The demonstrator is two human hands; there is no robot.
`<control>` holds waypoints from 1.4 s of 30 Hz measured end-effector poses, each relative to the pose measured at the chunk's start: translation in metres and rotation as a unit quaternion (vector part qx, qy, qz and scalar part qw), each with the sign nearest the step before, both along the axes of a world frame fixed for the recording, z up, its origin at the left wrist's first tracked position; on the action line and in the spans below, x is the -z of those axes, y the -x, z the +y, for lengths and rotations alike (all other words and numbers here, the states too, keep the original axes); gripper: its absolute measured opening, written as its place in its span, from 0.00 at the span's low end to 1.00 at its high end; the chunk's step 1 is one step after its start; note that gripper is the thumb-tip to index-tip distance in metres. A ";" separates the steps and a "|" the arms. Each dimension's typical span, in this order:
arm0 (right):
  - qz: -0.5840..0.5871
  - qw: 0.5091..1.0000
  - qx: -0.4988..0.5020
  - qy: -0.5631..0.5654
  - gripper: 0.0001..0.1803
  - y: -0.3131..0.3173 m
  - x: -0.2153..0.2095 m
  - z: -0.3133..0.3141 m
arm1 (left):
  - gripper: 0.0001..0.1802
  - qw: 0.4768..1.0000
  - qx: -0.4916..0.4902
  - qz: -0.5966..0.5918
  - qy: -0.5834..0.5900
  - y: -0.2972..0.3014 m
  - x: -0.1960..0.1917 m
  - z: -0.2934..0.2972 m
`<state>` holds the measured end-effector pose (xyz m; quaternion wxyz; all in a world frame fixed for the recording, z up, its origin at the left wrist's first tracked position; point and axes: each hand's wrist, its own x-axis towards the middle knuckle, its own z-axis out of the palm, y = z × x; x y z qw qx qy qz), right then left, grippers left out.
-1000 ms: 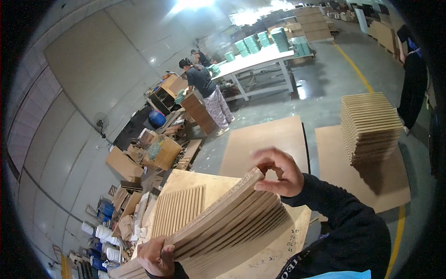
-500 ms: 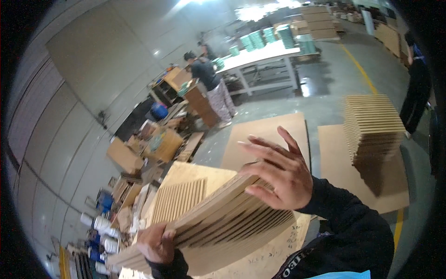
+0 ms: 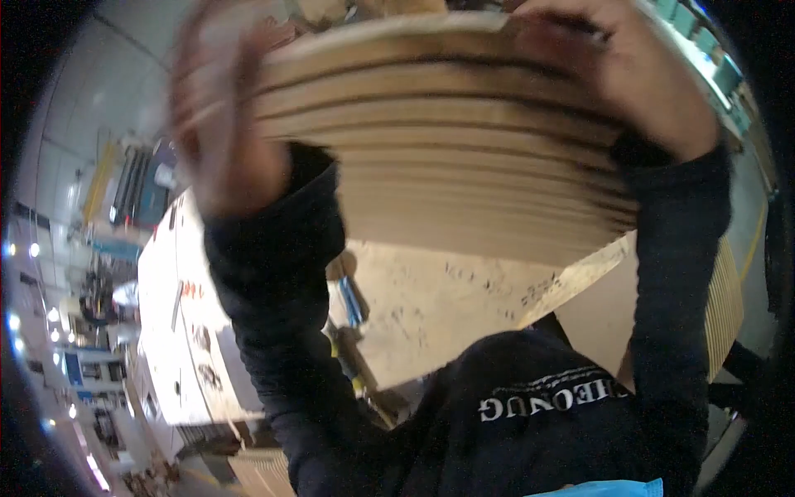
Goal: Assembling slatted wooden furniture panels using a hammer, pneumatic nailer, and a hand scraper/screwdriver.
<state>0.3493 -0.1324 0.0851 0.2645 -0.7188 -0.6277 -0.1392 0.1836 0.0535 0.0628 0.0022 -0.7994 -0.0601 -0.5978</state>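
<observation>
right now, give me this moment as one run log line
left hand: blurred, at left end of grooved board | right hand: holding its upper right edge | pale worktop: partly hidden

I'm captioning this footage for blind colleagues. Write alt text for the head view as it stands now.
A striped wooden panel spans the top of the view, the right hand gripping its upper right edge and the blurred left hand at its left end. Below is a pale tabletop with dark markings, a blue object near its left edge.
</observation>
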 end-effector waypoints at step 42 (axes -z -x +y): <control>-0.122 0.991 0.060 0.016 0.17 0.013 0.012 0.023 | 0.16 0.770 -0.247 0.458 0.368 0.179 0.346 -0.125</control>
